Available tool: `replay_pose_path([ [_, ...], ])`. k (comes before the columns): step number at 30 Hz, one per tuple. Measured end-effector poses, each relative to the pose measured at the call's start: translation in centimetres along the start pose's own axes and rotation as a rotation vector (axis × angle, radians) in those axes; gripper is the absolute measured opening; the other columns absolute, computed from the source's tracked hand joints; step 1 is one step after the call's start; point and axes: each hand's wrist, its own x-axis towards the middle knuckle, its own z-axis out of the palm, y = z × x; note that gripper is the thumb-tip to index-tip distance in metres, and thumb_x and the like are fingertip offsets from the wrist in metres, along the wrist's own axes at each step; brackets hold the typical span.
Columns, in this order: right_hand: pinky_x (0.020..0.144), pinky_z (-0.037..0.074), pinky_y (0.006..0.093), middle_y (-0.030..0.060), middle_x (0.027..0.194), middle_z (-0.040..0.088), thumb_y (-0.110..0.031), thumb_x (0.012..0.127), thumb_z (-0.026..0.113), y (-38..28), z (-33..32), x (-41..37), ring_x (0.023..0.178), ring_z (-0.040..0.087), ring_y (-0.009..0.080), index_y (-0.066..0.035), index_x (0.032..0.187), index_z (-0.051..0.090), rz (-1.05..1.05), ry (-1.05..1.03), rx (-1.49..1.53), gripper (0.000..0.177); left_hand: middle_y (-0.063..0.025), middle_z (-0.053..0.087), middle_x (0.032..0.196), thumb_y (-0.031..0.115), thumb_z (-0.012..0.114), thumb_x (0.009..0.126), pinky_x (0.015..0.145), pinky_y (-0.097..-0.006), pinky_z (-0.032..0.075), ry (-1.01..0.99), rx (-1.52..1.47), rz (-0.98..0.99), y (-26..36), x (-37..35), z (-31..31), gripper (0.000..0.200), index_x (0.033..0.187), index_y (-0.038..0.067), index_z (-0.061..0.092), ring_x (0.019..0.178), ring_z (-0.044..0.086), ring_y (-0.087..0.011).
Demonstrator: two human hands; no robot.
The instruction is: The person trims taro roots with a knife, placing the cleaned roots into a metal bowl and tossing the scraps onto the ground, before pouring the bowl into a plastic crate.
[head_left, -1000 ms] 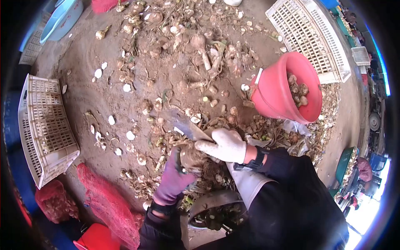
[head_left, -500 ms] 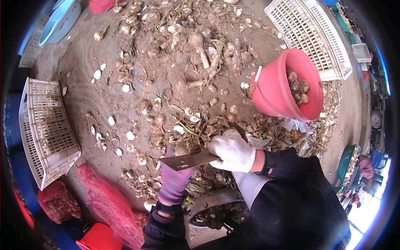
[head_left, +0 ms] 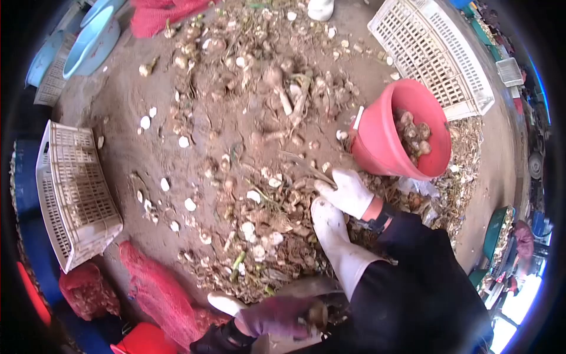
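Note:
My right hand [head_left: 348, 193], in a white glove, is closed on the handle of a knife [head_left: 305, 167], its blade pointing up and left over the debris. My left hand [head_left: 280, 317], in a purple glove, is low in the view over the metal basin [head_left: 309, 287], with its fingers round a brownish bulb [head_left: 318, 315]; motion blurs it. A white boot [head_left: 331, 221] stands between my hands. Trimmings and pale slices cover the ground around it.
A pink bucket [head_left: 377, 133] with several bulbs stands at the right. White crates [head_left: 430, 53] lie upper right and at the left [head_left: 79, 194]. Red mesh sacks [head_left: 156, 289] lie lower left. Blue basins [head_left: 88, 44] are at the upper left.
My left hand has moved down from beside the blade to the basin with the bulb. My right hand has shifted slightly right and up, and the knife has turned to point up-left.

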Motion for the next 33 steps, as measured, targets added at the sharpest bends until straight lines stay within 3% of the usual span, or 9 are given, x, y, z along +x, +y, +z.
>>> replay_pose_path([
  [2, 0.060, 0.044, 0.0454, 0.0214, 0.070, 0.056, -0.035, 0.085, 0.062, 0.2, 0.8, 0.3, 0.068, 0.057, 0.0406, 0.000, 0.071, 0.053, -0.039, -0.004, 0.056, 0.039, -0.0206, 0.053, 0.127, 0.039, 0.068, 0.074, 0.103, -0.0397, 0.038, -0.184, 0.124, -0.033, 0.3, 0.6, -0.9, 0.077, 0.137, 0.005, 0.040, 0.121, 0.050, -0.0321],
  [4, 0.056, 0.043, 0.0444, 0.0204, 0.067, 0.055, -0.034, 0.084, 0.063, 0.1, 1.3, -0.2, 0.063, 0.057, 0.0385, -0.002, 0.073, 0.056, -0.091, -0.014, 0.102, 0.035, -0.0204, 0.049, 0.130, 0.033, 0.067, 0.075, 0.103, -0.0395, 0.039, 0.109, 0.182, -0.361, 1.1, 0.9, -3.8, 0.074, 0.138, 0.006, 0.039, 0.119, 0.051, -0.0325],
  [8, 0.055, 0.043, 0.0439, 0.0205, 0.066, 0.055, -0.033, 0.083, 0.064, 0.0, 1.6, -1.0, 0.061, 0.056, 0.0393, -0.003, 0.079, 0.059, -0.122, -0.003, 0.165, 0.031, -0.0184, 0.050, 0.122, 0.032, 0.069, 0.076, 0.089, -0.0392, 0.047, 0.723, 1.050, -0.593, 1.0, 5.1, -13.3, 0.064, 0.128, 0.007, 0.044, 0.103, 0.055, -0.0304],
  [14, 0.061, 0.045, 0.0461, 0.0211, 0.072, 0.056, -0.030, 0.084, 0.062, 1.6, 1.0, -0.4, 0.070, 0.058, 0.0399, -0.002, 0.077, 0.056, -0.041, 0.002, 0.083, 0.030, -0.0217, 0.045, 0.134, 0.021, 0.067, 0.072, 0.094, -0.0405, 0.046, 1.095, 1.175, -0.261, -4.6, 12.7, -24.8, 0.065, 0.132, 0.008, 0.043, 0.111, 0.053, -0.0370],
  [16, 0.060, 0.044, 0.0464, 0.0209, 0.071, 0.056, -0.030, 0.085, 0.062, 1.5, 0.6, 0.2, 0.069, 0.057, 0.0400, -0.002, 0.076, 0.055, -0.057, 0.039, 0.098, 0.031, -0.0228, 0.050, 0.127, 0.022, 0.065, 0.073, 0.091, -0.0414, 0.047, 1.061, 1.110, -0.448, -5.1, 14.2, -25.4, 0.059, 0.127, 0.008, 0.048, 0.107, 0.055, -0.0380],
  [24, 0.057, 0.043, 0.0443, 0.0177, 0.066, 0.053, -0.030, 0.083, 0.065, -0.4, 1.0, 1.8, 0.064, 0.056, 0.0378, -0.001, 0.070, 0.054, -0.139, 0.032, 0.100, 0.033, -0.0145, 0.061, 0.097, 0.013, 0.061, 0.073, 0.081, -0.0351, 0.049, 1.031, 0.089, -0.296, -5.8, 9.8, -17.4, 0.037, 0.110, 0.006, 0.061, 0.094, 0.061, -0.0274],
  [27, 0.060, 0.046, 0.0457, 0.0206, 0.075, 0.059, -0.040, 0.087, 0.058, 2.2, 3.3, 2.5, 0.067, 0.059, 0.0395, -0.002, 0.072, 0.056, -0.150, -0.069, -0.191, 0.041, -0.0049, 0.051, 0.080, 0.007, 0.064, 0.073, 0.067, -0.0294, 0.045, 1.147, 0.278, 0.291, -2.2, 6.8, -12.2, 0.021, 0.093, 0.003, 0.059, 0.073, 0.053, -0.0146],
  [32, 0.066, 0.048, 0.0441, 0.0209, 0.074, 0.060, -0.046, 0.088, 0.057, -0.2, 2.4, 0.5, 0.071, 0.061, 0.0382, 0.000, 0.087, 0.063, -0.086, -0.069, 0.138, 0.046, -0.0049, 0.054, 0.099, -0.005, 0.057, 0.078, 0.065, -0.0219, 0.043, 0.980, -0.673, 0.137, -2.9, 3.4, -10.0, 0.052, 0.127, 0.009, 0.045, 0.078, 0.052, -0.0104],
  [33, 0.067, 0.048, 0.0439, 0.0214, 0.076, 0.061, -0.045, 0.087, 0.057, -1.7, 1.7, 0.6, 0.075, 0.061, 0.0379, -0.001, 0.093, 0.063, -0.009, -0.302, 0.254, 0.045, -0.0049, 0.054, 0.099, -0.005, 0.057, 0.078, 0.065, -0.0219, 0.043, 0.989, -0.668, 0.142, -3.1, 3.2, -9.6, 0.052, 0.127, 0.009, 0.045, 0.078, 0.052, -0.0104],
])
